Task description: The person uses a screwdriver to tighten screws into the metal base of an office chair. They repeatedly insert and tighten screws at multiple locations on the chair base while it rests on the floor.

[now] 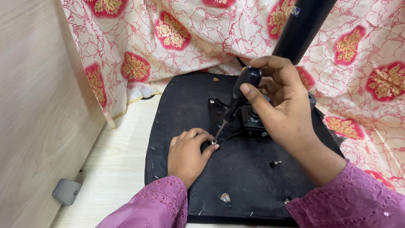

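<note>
A black fabric-covered chair seat underside lies upside down on a pale wooden surface. My right hand grips the black handle of a screwdriver, its tip angled down to a small screw. My left hand rests on the seat, fingertips pinching that screw at the screwdriver tip. A black metal mounting plate sits under my right hand, with a black cylinder column rising from it toward the top of the view.
A loose bolt stands on the seat to the right; another fastener sits near the front edge. Red and cream floral cloth drapes behind. A wooden panel stands left, with a grey plastic piece at its base.
</note>
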